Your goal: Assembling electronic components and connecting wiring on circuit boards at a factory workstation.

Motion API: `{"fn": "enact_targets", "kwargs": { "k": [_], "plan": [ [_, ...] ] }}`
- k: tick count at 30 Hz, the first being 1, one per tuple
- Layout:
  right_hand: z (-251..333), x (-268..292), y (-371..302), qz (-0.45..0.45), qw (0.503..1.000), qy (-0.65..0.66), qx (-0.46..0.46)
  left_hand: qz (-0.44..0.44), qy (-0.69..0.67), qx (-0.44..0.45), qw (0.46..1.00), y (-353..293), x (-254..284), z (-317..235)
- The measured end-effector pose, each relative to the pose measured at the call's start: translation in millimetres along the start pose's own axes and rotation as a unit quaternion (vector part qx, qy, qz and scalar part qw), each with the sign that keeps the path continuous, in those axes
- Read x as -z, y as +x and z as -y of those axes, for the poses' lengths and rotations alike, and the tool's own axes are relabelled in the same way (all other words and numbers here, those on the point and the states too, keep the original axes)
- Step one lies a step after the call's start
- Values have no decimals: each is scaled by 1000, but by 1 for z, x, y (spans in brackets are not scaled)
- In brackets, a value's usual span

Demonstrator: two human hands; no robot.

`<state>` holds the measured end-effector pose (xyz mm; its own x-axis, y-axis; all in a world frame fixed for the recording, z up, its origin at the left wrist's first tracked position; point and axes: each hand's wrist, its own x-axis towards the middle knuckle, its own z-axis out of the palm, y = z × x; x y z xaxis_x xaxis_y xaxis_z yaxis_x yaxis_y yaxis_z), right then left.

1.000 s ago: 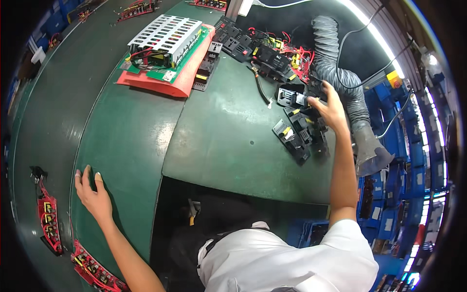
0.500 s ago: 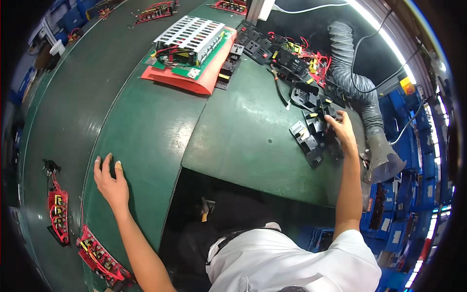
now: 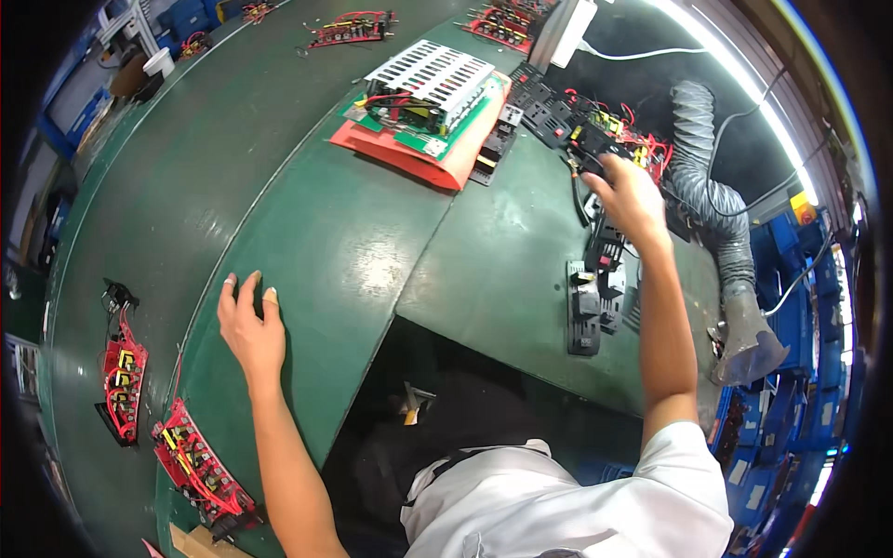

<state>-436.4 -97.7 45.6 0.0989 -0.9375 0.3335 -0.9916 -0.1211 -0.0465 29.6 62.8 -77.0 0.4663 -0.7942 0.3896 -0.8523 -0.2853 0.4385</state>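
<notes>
My left hand (image 3: 253,327) lies on the green work surface with its fingers apart, holding nothing. My right hand (image 3: 633,200) reaches over the black plastic parts at the right, thumb and forefinger apart. Its fingertips are at the near edge of a black plastic housing (image 3: 595,142); whether they touch it is hard to see. The other fingers are mostly hidden. Below that hand is a cluster of black slotted plastic pieces (image 3: 584,312). A black cable (image 3: 579,193) curves beside the thumb.
A slotted metal-cased unit on a green circuit board (image 3: 433,88) rests on orange sheeting (image 3: 400,163). Red wired circuit boards lie at left, one nearest my left forearm (image 3: 200,465). A grey flexible duct (image 3: 696,158) stands at the right, with blue bins (image 3: 753,437) beyond.
My right hand has moved farther away, from the near black pieces to the housing by the red wiring. My left hand stays spread on the surface. The whole view has shifted.
</notes>
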Motion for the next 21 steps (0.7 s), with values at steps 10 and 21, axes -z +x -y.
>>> {"fn": "enact_targets", "kwargs": {
  "k": [10,21],
  "plan": [
    [41,-105,88,79,957,145,238,11,-2,4,1000,2,-4,2],
    [16,-84,30,99,961,179,185,63,-157,-91,981,-8,-14,-65]
  ]
}}
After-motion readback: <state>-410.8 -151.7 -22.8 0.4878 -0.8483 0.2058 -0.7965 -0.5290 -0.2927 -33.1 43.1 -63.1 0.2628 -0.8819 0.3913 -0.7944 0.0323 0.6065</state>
